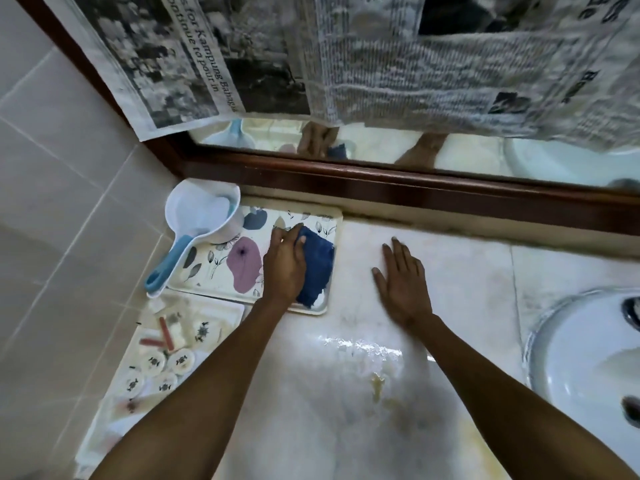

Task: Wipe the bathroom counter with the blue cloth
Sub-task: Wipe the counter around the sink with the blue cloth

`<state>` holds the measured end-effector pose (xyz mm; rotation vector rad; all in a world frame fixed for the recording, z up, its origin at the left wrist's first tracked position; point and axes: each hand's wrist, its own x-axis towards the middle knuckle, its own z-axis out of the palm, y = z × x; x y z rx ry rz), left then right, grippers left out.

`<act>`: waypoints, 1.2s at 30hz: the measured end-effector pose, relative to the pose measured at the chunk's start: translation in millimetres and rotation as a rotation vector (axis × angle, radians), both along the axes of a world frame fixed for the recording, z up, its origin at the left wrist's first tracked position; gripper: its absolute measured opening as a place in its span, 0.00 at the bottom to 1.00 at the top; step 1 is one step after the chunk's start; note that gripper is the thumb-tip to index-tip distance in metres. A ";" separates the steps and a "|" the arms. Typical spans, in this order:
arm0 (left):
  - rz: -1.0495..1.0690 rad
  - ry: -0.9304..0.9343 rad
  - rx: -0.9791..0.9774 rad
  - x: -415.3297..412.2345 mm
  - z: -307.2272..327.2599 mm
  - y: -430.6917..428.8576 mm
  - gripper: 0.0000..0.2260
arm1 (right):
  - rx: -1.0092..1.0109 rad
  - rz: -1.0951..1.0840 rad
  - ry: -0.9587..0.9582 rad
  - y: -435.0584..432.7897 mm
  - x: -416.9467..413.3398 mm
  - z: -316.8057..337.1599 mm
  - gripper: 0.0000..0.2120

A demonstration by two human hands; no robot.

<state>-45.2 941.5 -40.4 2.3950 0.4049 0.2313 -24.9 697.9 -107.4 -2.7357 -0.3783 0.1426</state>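
Note:
The blue cloth (317, 266) lies crumpled on the right end of a floral tray (221, 268) at the back left of the pale marble counter (460, 271). My left hand (284, 261) rests on the cloth's left edge, fingers curled over it. My right hand (403, 278) lies flat, palm down, on the bare counter to the right of the tray, fingers spread and holding nothing. A wet patch (363, 348) and a yellowish stain (379, 389) mark the counter nearer to me.
A white water scoop with a blue handle (197, 223) sits on the tray's left end. A second tray (166, 355) with small round lids and red sticks lies at the front left. A white basin (585, 355) is at right. The newspaper-covered mirror's wooden frame (415, 192) borders the back.

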 end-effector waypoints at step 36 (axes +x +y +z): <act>-0.339 0.197 0.449 43.2 -68.8 -159.7 0.27 | -0.178 -0.504 -0.078 -230.3 -40.4 10.8 0.24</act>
